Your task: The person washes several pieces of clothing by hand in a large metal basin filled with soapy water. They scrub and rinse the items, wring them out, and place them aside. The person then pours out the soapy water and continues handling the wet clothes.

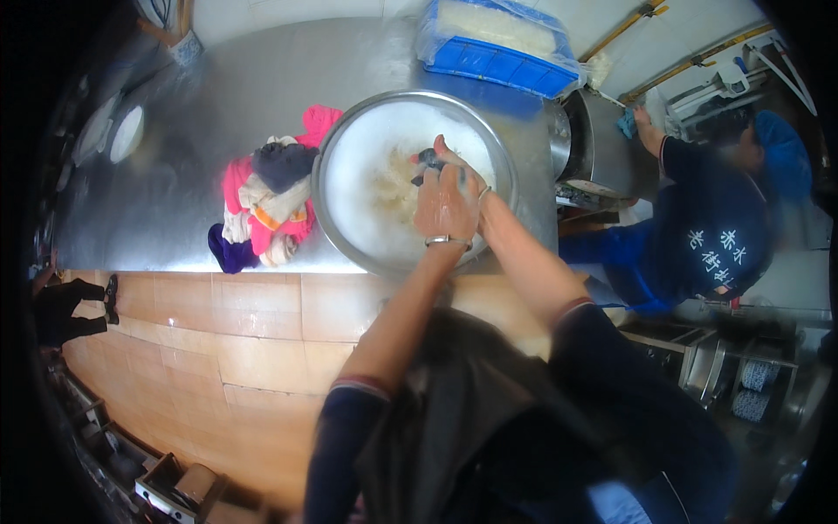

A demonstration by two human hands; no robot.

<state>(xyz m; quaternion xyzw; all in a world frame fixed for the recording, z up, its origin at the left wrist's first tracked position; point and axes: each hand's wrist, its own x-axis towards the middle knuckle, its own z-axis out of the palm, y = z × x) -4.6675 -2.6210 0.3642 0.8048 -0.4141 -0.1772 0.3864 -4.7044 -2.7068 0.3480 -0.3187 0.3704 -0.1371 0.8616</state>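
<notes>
A large round metal basin (357,223) full of white suds stands at the front edge of a steel table (190,137). Above the suds my left hand (448,203) and my right hand (458,160) are pressed together around a wet dark cloth (429,160); the left lies over much of the right. Foam clings to the fingers. Left of the basin, touching or close to its rim, lies a heap of pink, white and grey cloths (275,193), with a purple cloth (230,249) hanging slightly over the table edge.
A blue plastic crate (501,65) lined with clear film sits behind the basin. White bowls (127,134) stand at the far left. A co-worker (707,209) in a blue cap holds a blue cloth at a large metal pot (605,137) on the right. Another person (72,308) stands far left.
</notes>
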